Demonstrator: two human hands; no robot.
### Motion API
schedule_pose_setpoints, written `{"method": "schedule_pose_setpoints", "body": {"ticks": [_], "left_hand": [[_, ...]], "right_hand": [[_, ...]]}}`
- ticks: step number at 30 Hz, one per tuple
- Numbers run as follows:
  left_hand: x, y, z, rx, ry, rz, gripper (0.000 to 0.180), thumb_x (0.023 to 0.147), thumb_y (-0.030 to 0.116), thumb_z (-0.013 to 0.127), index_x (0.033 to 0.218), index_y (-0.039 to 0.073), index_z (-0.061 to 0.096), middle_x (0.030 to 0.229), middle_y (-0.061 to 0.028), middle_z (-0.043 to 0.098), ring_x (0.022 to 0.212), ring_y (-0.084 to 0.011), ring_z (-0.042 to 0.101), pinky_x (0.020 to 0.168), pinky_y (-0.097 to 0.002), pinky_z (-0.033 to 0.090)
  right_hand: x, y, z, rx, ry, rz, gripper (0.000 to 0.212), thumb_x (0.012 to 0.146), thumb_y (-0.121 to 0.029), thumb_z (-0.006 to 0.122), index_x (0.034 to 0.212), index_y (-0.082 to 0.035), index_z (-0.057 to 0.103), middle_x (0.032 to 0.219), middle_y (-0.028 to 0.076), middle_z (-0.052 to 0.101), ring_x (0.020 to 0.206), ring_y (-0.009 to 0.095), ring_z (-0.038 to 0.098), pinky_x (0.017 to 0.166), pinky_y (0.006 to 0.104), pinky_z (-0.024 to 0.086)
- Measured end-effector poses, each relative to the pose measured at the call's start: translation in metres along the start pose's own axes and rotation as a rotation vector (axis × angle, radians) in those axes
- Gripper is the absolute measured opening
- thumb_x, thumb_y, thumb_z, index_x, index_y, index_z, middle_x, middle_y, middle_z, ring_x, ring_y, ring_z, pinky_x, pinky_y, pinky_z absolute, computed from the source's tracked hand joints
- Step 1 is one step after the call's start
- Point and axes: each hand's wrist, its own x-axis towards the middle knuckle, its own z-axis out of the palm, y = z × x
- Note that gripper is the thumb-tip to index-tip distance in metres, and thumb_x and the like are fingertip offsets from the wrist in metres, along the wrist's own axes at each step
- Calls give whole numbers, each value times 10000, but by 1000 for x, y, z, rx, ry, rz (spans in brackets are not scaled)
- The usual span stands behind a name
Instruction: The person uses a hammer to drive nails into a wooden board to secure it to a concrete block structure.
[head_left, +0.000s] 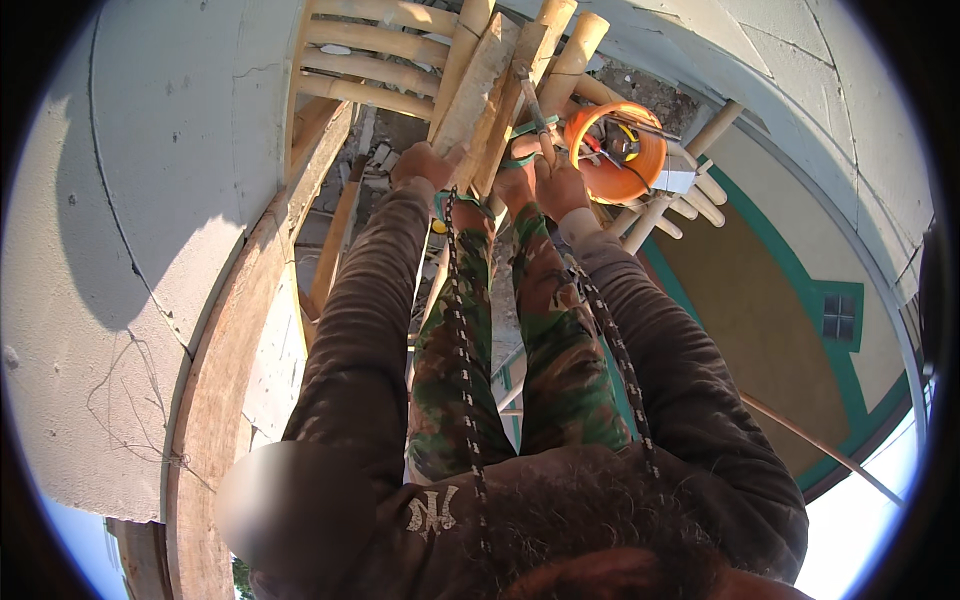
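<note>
My left hand (425, 167) is closed round the near end of a rough, mortar-smeared wooden board (478, 88). In my right hand (561, 186) is the handle of a hammer (535, 108), its head pointing away from me over a second wooden board (511, 105). The boards lie lengthwise in front of me, across bamboo poles. My feet, in green-strapped sandals, stand just below the hands. An orange bucket (573, 140) hangs or rests right beside my right hand, holding several tools, among them a yellow-and-black one and a red-handled one.
Bamboo poles (378, 40) form the platform, with rubble (385, 157) far below showing through gaps. A pale block wall (170, 150) edged by a timber beam (235, 330) rises at left. At right, another wall (860, 130) and a green-trimmed building (740, 240) lie lower down.
</note>
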Motion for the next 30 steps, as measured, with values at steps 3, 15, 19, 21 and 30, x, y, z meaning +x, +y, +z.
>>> {"method": "schedule_pose_setpoints", "body": {"ticks": [3,15,19,21,30], "left_hand": [[-5,5,1,-9,5,27,924,803,812,656,1169,-34,721,1173,-273,728,1141,-416,699,956,-488,553],[-62,9,-19,-162,69,90,939,832,786,650,1165,-91,690,1078,-304,731,1087,-416,714,929,-497,546],[-73,-12,-22,-249,96,156,875,844,741,675,1128,-86,707,1018,-273,748,1023,-400,733,884,-464,558],[-66,-20,-14,-294,37,153,777,846,640,753,1224,-36,686,1084,-217,757,1056,-360,733,923,-446,556],[-188,-57,-40,-747,-62,184,481,891,414,782,984,-56,740,847,-127,768,787,-208,736,726,-373,560]], "right_hand": [[12,9,0,-28,39,-53,433,994,-386,558,1115,17,661,1155,291,700,1062,475,674,931,533,532],[110,-54,-42,427,208,129,377,931,-319,710,1183,-38,727,879,153,716,799,250,692,766,393,544],[124,-74,-47,610,114,217,364,909,-275,756,1205,-63,745,859,84,707,727,164,656,666,345,522],[123,-61,-48,710,123,272,349,916,-276,754,1196,-68,742,843,65,696,688,174,649,613,336,521],[-51,-104,-121,911,59,362,201,964,-222,713,1034,-40,666,671,-8,579,449,85,478,397,264,351]]}}
